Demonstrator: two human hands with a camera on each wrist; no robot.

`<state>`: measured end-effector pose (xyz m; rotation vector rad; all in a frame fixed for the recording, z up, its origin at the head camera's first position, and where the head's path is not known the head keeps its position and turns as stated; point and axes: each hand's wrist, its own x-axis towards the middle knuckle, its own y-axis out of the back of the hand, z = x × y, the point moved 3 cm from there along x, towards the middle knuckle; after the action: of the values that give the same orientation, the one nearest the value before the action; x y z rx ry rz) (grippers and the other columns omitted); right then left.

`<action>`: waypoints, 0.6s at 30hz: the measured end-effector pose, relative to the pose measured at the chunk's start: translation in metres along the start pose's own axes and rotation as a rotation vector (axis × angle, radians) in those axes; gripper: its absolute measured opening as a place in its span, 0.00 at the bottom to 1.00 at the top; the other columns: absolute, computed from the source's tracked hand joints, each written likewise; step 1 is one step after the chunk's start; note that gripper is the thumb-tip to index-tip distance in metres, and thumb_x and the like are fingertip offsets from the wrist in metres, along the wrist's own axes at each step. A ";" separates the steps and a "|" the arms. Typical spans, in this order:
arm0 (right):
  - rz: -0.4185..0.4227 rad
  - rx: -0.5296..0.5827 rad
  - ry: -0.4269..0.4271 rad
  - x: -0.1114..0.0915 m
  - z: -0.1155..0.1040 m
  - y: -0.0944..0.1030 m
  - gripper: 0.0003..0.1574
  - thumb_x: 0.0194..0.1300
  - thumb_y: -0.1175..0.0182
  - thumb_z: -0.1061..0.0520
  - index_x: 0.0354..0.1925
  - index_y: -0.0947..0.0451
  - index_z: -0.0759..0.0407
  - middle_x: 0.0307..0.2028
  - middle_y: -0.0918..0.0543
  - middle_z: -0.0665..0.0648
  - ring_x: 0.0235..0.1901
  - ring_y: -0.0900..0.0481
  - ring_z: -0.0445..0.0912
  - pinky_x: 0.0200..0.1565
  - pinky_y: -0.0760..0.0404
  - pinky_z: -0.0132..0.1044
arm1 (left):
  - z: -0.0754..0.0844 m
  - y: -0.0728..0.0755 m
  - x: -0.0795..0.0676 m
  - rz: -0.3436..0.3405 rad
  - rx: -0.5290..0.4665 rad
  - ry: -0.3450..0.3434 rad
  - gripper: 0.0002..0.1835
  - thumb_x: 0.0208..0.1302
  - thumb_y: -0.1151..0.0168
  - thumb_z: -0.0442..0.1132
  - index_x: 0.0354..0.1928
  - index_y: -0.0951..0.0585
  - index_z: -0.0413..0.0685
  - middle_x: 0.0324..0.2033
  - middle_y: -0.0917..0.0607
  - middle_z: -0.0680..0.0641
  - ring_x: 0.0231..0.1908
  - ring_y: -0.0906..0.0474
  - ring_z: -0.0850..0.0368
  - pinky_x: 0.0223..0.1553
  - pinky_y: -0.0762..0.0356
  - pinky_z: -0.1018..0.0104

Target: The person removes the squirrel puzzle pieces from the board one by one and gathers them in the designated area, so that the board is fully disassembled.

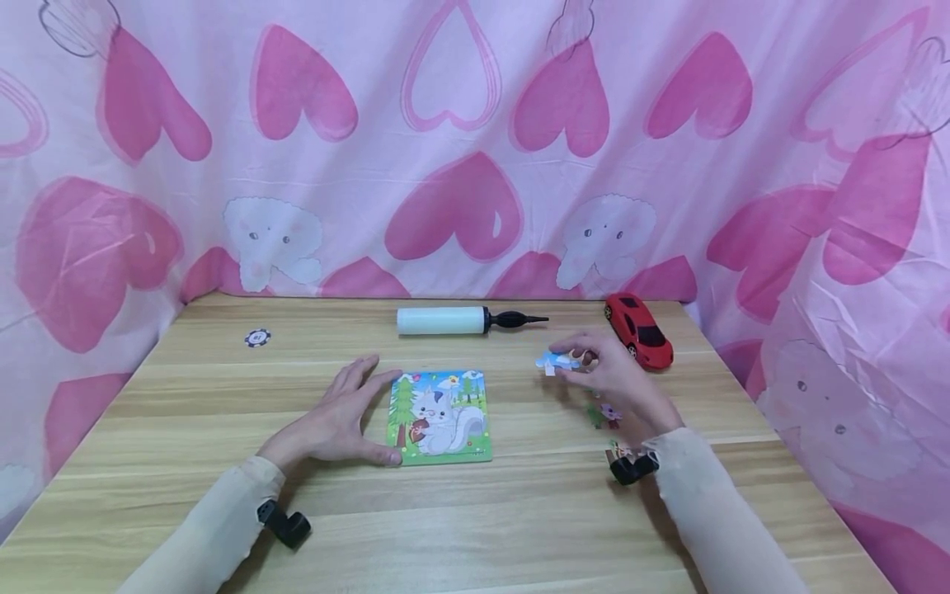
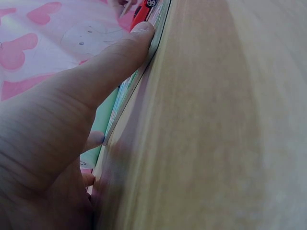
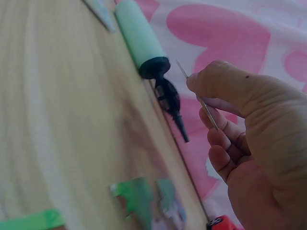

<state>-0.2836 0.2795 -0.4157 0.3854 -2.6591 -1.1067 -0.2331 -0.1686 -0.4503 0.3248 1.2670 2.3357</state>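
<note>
A square squirrel jigsaw puzzle (image 1: 441,417) lies flat on the wooden table. My left hand (image 1: 337,417) rests at its left side, fingers spread, with the thumb at the lower left corner and the index fingertip at the upper left one. In the left wrist view the thumb (image 2: 120,60) lies along the puzzle's edge. Right of the puzzle, my right hand (image 1: 604,371) pinches a light blue puzzle piece (image 1: 551,361) between thumb and fingers, above the table. The right wrist view shows this piece (image 3: 209,116) edge-on. Loose puzzle pieces (image 1: 610,414) lie below that hand, partly hidden by the wrist.
A pale hand pump (image 1: 441,321) with a black nozzle lies behind the puzzle. At the back right stands a red toy car (image 1: 640,332), close to the right hand. A poker chip (image 1: 258,337) lies far left. A pink heart-patterned curtain (image 1: 453,206) hangs around the table.
</note>
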 end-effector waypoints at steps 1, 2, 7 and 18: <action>-0.006 0.010 -0.008 0.000 0.003 -0.002 0.25 0.71 0.21 0.59 0.64 0.10 0.50 0.59 0.14 0.55 0.49 0.21 0.53 0.49 0.16 0.40 | 0.000 0.000 0.000 0.000 0.001 -0.001 0.72 0.45 0.16 0.77 0.88 0.38 0.53 0.87 0.52 0.29 0.85 0.58 0.24 0.79 0.51 0.15; -0.010 0.014 -0.014 0.000 0.005 -0.003 0.25 0.70 0.21 0.59 0.64 0.10 0.50 0.58 0.14 0.55 0.50 0.21 0.53 0.49 0.16 0.40 | 0.000 0.000 0.000 0.001 0.000 -0.001 0.72 0.45 0.16 0.77 0.88 0.38 0.53 0.87 0.52 0.29 0.85 0.58 0.24 0.78 0.51 0.15; -0.026 0.011 -0.057 -0.002 0.013 -0.008 0.25 0.70 0.20 0.56 0.63 0.09 0.44 0.56 0.14 0.51 0.51 0.20 0.52 0.51 0.16 0.43 | 0.000 -0.001 0.000 0.002 0.001 0.000 0.72 0.45 0.16 0.77 0.88 0.38 0.54 0.87 0.52 0.29 0.85 0.58 0.24 0.78 0.50 0.15; -0.057 -0.049 -0.022 0.000 0.017 -0.019 0.24 0.70 0.20 0.56 0.63 0.10 0.50 0.52 0.16 0.53 0.49 0.21 0.50 0.50 0.18 0.40 | -0.001 -0.001 0.000 -0.002 0.003 0.007 0.73 0.45 0.15 0.77 0.88 0.38 0.54 0.87 0.53 0.29 0.86 0.59 0.25 0.79 0.53 0.16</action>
<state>-0.2861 0.2780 -0.4412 0.4457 -2.6493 -1.1969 -0.2335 -0.1690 -0.4519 0.3169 1.2735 2.3355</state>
